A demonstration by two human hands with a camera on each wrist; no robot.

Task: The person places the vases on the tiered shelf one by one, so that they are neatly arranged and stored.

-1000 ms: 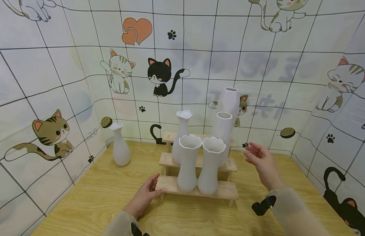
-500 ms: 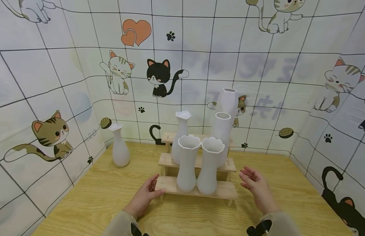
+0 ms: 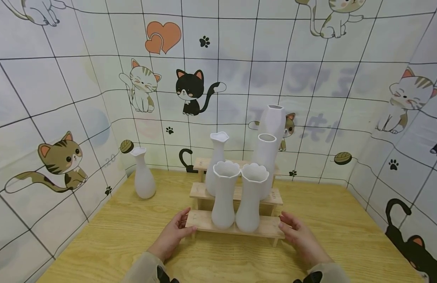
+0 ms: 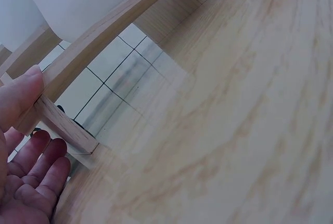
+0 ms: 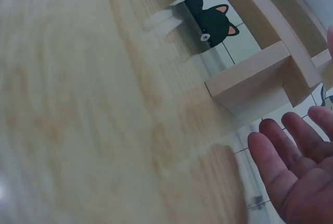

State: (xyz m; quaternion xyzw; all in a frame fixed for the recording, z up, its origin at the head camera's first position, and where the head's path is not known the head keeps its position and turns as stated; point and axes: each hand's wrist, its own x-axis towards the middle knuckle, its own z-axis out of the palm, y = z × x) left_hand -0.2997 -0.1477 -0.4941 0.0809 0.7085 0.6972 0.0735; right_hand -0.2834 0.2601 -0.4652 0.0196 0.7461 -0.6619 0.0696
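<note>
A three-tier wooden display stand (image 3: 271,227) bears several white vases. Two scalloped-rim vases (image 3: 223,204) (image 3: 251,204) stand side by side on its lowest tier. Behind them are a slim flared-neck vase (image 3: 214,169), a cylindrical vase (image 3: 267,161) and a taller angular vase (image 3: 273,118). My left hand (image 3: 172,236) grips the left end of the bottom tier; in the left wrist view its thumb presses the board (image 4: 99,41) near a leg. My right hand (image 3: 301,237) is at the right end, fingers loosely bent; the right wrist view shows its fingers (image 5: 276,151) just off the wood.
Another white vase (image 3: 145,181) stands by itself on the wood-grain table (image 3: 116,236), back left. Behind and on both sides hangs a white grid-patterned wall covering (image 3: 239,39) with printed cats.
My right hand has come down and inward from the right of the stand to its lower right end. The left hand stays at the left end; the vases have not moved.
</note>
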